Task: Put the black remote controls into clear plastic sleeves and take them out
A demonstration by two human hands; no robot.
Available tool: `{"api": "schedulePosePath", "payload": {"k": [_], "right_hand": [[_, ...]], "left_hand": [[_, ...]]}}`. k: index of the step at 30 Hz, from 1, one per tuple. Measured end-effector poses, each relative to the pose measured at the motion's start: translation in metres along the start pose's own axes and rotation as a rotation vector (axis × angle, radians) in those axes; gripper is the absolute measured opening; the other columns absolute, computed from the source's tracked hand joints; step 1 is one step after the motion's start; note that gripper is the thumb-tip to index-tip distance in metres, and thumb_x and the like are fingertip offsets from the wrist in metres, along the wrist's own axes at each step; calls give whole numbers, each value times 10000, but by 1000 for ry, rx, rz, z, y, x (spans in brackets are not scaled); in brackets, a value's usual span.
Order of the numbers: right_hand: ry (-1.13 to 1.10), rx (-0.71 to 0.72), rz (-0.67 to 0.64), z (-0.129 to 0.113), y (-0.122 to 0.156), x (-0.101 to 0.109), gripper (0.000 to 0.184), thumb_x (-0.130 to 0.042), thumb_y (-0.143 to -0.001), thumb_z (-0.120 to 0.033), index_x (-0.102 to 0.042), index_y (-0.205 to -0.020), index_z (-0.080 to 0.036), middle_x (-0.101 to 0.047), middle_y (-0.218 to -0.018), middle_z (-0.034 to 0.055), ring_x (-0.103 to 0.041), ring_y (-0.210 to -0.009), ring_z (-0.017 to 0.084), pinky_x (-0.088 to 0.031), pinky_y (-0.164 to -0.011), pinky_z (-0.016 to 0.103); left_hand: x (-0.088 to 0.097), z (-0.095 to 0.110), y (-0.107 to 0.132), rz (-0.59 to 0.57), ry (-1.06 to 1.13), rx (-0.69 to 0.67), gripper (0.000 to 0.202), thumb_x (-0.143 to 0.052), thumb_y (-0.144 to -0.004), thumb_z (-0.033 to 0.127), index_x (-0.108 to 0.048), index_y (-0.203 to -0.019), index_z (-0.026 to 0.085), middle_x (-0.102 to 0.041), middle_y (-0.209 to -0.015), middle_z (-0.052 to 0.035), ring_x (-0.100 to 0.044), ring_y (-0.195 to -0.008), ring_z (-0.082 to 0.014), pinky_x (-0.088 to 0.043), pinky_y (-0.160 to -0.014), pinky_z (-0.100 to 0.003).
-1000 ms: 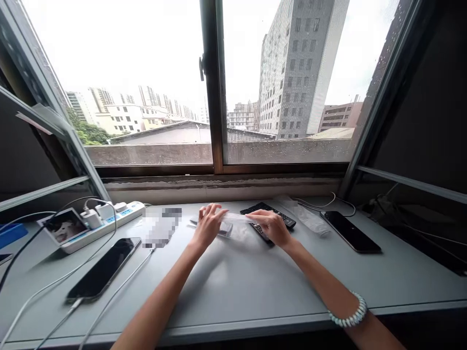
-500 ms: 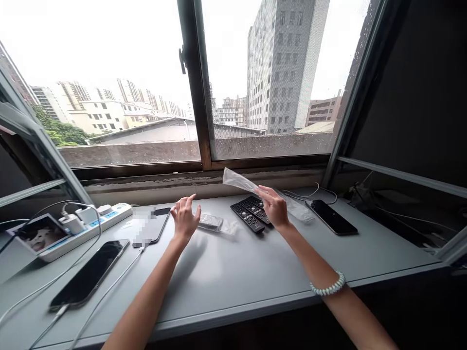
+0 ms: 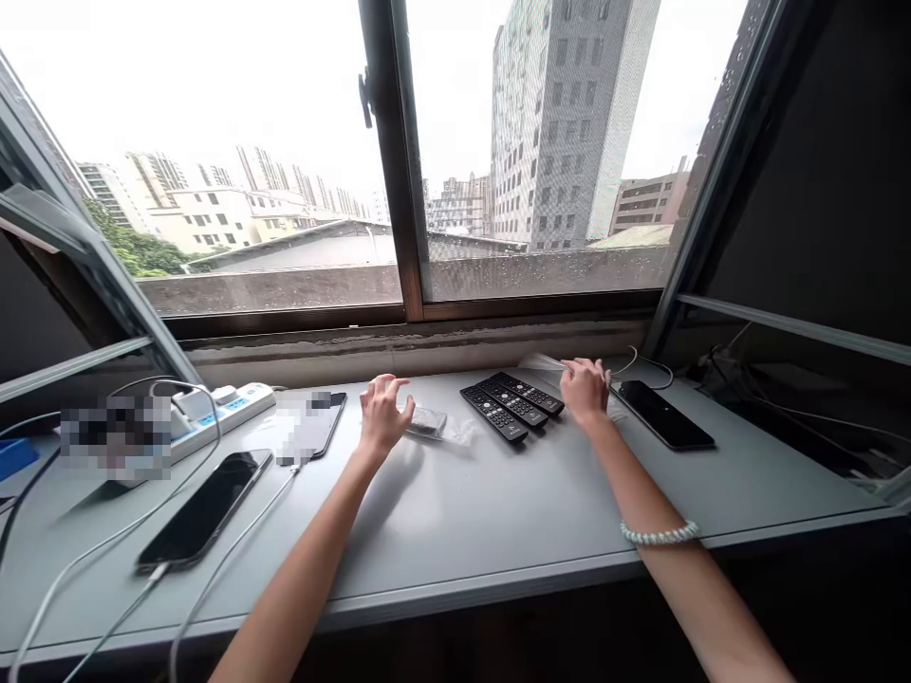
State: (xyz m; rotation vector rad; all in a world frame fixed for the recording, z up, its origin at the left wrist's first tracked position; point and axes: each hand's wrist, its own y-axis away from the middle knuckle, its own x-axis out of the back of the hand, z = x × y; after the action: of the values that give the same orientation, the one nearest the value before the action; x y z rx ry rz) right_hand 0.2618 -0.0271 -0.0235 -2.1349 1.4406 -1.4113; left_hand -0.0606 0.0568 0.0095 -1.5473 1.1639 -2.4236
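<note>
My left hand [image 3: 382, 414] hovers over the grey desk [image 3: 498, 512] with its fingers spread and nothing in it, just left of a small clear plastic packet [image 3: 436, 423]. My right hand [image 3: 585, 387] reaches to the back of the desk, right of three black remote controls [image 3: 511, 402] lying side by side. Its fingers rest on a clear plastic bag [image 3: 551, 364] near the window sill; whether they still pinch it is unclear. A beaded bracelet [image 3: 659, 534] is on my right wrist.
A black phone [image 3: 665, 415] with a white cable lies right of my right hand. Left of my left hand lie two phones [image 3: 205, 508] on charging cables and a white power strip [image 3: 213, 414]. The window frame [image 3: 399, 190] rises behind the desk.
My right hand has lowered the clear bag from the air down to the back of the desk beside the remotes. My left hand let go of the bag and stays open near the small packet.
</note>
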Motion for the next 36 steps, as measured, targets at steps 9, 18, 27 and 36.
{"api": "schedulePosePath", "payload": {"k": [9,18,27,36], "right_hand": [[172,69,-155,7,5,-4,515,-513,-681,-117,-556,-1192,-160,-491,-1229,158,-463,-1116,291,-328,-941,489],[19,68,-73,0,3,10,279,-460,-786,-169,-698,-917,-237,-625,-940,56,-545,-848,203,-348,-569,285],[82,38,133,7,-4,18,321,-453,-813,-181,-679,-1038,-222,-657,-932,78,-523,-881,234,-333,-603,304],[71,17,-9,17,-3,9,349,-435,-768,-104,-697,-970,-215,-637,-937,82,-542,-825,211,-353,-614,298]], "left_hand": [[-3,0,9,-534,171,-154,459,-430,-788,595,-562,-1076,263,-541,-1121,-42,-480,-1079,-237,-277,-992,-423],[-4,-2,11,-585,144,-201,618,-558,-681,630,-494,-1176,266,-518,-1198,-68,-429,-1148,-267,-243,-1017,-422],[-7,3,14,-579,122,-203,501,-470,-794,552,-463,-1187,242,-506,-1209,-83,-425,-1155,-266,-220,-1015,-455],[-9,4,15,-543,72,-232,364,-475,-826,442,-489,-1124,235,-538,-1161,-78,-455,-1133,-248,-269,-983,-433]]}}
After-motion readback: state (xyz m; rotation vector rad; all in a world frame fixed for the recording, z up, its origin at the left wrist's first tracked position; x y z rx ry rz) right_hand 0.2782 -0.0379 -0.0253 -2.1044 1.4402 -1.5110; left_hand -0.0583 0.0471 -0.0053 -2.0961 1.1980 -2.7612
